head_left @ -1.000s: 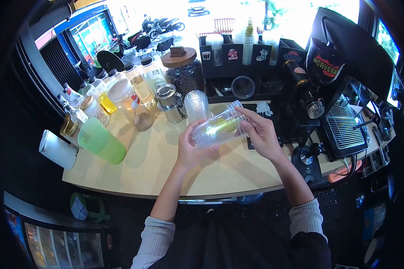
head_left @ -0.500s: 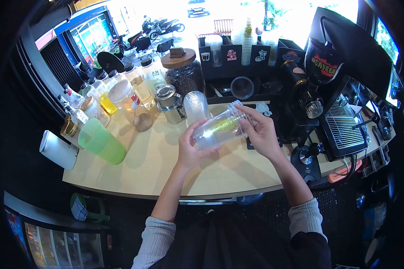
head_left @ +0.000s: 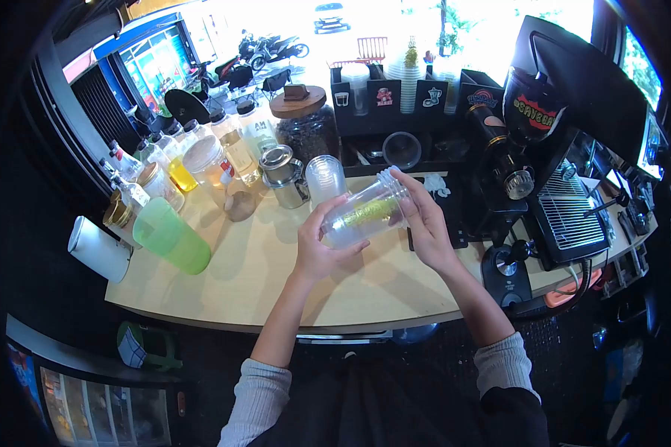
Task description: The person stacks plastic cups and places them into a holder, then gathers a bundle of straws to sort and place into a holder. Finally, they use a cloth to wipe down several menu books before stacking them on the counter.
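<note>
Over the middle of the counter, a short stack of clear plastic cups (head_left: 364,214) with green-gold print is held nearly on its side, rims up to the right. My left hand (head_left: 320,244) is wrapped round the base end. At the rim end, my right hand (head_left: 426,223) grips with its fingers over the stacked edges. Just behind them stands another stack of clear plastic cups or lids (head_left: 324,177), partly hidden by the held cups. To its left is a metal pot (head_left: 282,175) with a lid-like top.
A wood-lidded jar (head_left: 306,134) of dark beans, several bottles (head_left: 179,175) and a green pitcher (head_left: 173,237) stand left on the wooden counter (head_left: 276,294). A black cup holder (head_left: 384,97) is at the back. A coffee grinder (head_left: 525,119) and drip grate (head_left: 570,216) stand right.
My right hand's fingers have shifted slightly on the rims, and the printed side of the cups has turned a little. Both hands keep their hold.
</note>
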### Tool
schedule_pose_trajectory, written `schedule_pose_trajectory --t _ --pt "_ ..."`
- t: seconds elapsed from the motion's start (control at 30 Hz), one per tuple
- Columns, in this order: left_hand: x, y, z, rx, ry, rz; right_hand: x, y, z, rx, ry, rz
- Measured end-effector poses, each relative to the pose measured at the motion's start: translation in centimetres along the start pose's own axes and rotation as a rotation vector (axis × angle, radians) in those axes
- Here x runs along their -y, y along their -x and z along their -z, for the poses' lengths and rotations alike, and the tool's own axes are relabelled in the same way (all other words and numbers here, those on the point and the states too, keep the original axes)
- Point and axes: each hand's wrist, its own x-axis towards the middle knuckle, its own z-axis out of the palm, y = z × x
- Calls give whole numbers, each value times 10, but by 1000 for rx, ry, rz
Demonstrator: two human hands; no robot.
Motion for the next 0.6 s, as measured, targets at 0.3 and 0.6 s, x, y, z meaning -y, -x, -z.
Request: schedule_pose_trajectory --t 0.3,0.6 --pt "4 2 -3 -5 64 9 2 1 4 0 -183 -161" --pt "4 1 -5 -3 98 25 2 -1 8 -25 -172 -193"
